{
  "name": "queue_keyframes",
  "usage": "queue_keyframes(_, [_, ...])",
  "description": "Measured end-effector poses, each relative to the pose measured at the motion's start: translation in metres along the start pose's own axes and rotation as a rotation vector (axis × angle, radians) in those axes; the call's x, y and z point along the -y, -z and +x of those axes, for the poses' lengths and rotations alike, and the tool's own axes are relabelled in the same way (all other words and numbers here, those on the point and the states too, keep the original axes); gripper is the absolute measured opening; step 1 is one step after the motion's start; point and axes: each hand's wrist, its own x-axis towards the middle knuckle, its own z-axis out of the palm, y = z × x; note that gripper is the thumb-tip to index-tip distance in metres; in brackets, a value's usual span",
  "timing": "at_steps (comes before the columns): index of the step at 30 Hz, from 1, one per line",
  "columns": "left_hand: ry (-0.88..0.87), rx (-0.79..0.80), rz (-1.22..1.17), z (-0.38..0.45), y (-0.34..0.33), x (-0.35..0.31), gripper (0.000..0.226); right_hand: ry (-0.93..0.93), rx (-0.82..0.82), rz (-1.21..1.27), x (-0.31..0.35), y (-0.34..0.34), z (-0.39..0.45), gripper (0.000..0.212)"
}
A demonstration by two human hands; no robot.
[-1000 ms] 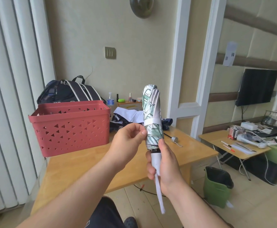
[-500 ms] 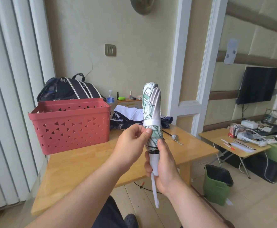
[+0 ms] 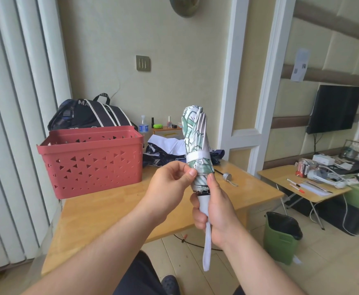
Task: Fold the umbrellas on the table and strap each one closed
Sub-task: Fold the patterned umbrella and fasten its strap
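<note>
A folded umbrella (image 3: 195,137) with a green and white leaf print stands upright in front of me, above the wooden table (image 3: 110,207). A white strap (image 3: 197,156) wraps around its canopy. My right hand (image 3: 214,207) grips the white handle from below, thumb up along the fabric. My left hand (image 3: 170,186) pinches the canopy edge just under the strap with thumb and fingers. A white wrist loop (image 3: 206,250) hangs from the handle. A dark blue and white umbrella (image 3: 165,152) lies unfolded at the table's back, its shaft and round grey handle (image 3: 227,176) pointing right.
A red plastic basket (image 3: 91,160) stands on the table's left, a dark bag (image 3: 89,113) behind it. A green bin (image 3: 282,237) sits on the floor to the right. A second low table (image 3: 302,182) with clutter lies further right. White vertical blinds (image 3: 14,124) line the left.
The held umbrella and both hands keep nearly the same pose. My left fingers have shifted slightly on the canopy under the strap. The camera view has drifted a little.
</note>
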Motion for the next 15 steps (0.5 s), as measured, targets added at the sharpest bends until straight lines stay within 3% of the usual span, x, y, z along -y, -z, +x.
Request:
queue_keyframes(10, [0.003,-0.075,-0.021,0.001,-0.007,0.000,0.023,-0.073,0.007,0.051,0.002,0.005,-0.002,0.073])
queue_keyframes(15, [0.004,-0.109,0.001,0.001,-0.012,-0.002,0.026,-0.003,-0.066,-0.047,-0.002,0.004,-0.002,0.064])
